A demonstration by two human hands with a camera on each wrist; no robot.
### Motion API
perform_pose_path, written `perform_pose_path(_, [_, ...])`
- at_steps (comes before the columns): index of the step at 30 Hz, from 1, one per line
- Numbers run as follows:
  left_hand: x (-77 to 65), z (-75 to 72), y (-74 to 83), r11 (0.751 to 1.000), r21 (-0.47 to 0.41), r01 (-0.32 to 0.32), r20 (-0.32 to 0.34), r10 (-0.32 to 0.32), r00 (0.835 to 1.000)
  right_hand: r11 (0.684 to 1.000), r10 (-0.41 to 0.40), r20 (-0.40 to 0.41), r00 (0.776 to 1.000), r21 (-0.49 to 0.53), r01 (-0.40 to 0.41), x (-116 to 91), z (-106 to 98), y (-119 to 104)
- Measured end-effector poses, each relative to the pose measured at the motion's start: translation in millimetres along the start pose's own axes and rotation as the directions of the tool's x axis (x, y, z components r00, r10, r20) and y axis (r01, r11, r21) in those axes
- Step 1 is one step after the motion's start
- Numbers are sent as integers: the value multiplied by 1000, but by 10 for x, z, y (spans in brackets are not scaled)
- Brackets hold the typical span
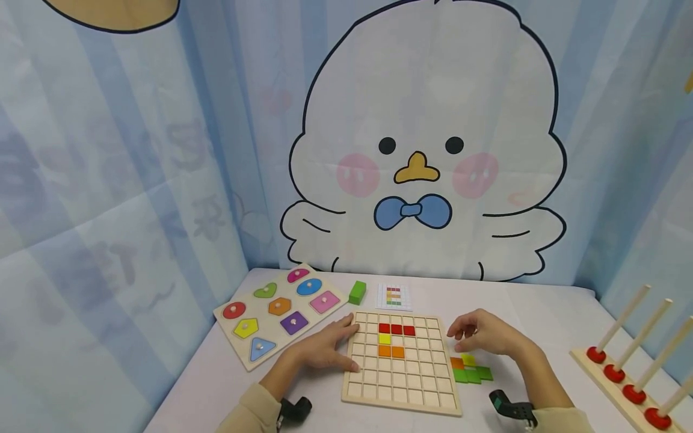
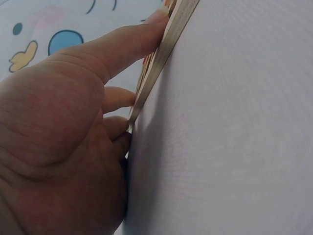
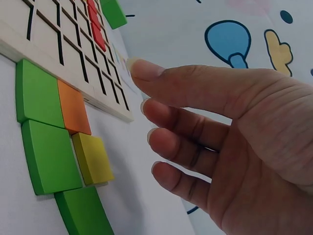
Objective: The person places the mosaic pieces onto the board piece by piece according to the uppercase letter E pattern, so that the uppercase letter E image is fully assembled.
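A wooden grid board (image 1: pixel 400 397) lies on the table. In its cells sit several red tiles (image 1: pixel 396 329), a yellow tile (image 1: pixel 384 339) and orange tiles (image 1: pixel 397 352). My left hand (image 1: pixel 325 349) rests against the board's left edge, thumb and fingertips touching the rim (image 2: pixel 155 73). Over the board's right side hovers my right hand (image 1: pixel 489 334), fingers loosely bent and holding nothing. Below it, beside the board, lie loose green tiles (image 3: pixel 51 156), an orange tile (image 3: pixel 74 106) and a yellow tile (image 3: pixel 93 159).
Behind the board are a printed pattern card (image 1: pixel 394 296) and a green block (image 1: pixel 357 292). A knobbed shape puzzle (image 1: pixel 254 310) lies to the left. At the far right stands a peg rack (image 1: pixel 601 373) with red rings. Curtains (image 1: pixel 162 240) surround the table.
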State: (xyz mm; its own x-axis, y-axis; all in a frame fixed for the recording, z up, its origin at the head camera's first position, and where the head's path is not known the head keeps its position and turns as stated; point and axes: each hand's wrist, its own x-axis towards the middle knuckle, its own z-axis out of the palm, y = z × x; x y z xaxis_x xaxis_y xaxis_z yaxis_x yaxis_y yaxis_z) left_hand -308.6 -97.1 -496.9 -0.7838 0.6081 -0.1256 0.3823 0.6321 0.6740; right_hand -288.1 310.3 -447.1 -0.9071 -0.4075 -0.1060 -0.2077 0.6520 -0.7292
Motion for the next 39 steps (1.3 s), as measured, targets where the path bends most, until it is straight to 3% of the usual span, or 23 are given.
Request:
perform_pose_path(9, [6,18,-3,1000,3,2,-9,-2,1000,999,0,131,991,40,-5,1,21,115])
perform_pose_path(23, [12,8,-12,1000,9,4,-9,-4,1000,999,30,159,987,29,-35,28,74,148])
perform_pose_path(28, [15,10,-10,1000,-4,9,-9,-9,1000,999,34,134,990,2,-35,23,77,151])
perform_pose_path(35, [22,20,-21,1000,3,7,-11,-7,1000,998,50,38,998,-41,-48,41,100,177])
perform_pose_path(39, [18,18,-17,1000,-1,11,-10,-11,1000,998,45,30,999,-46,-43,47,110,169])
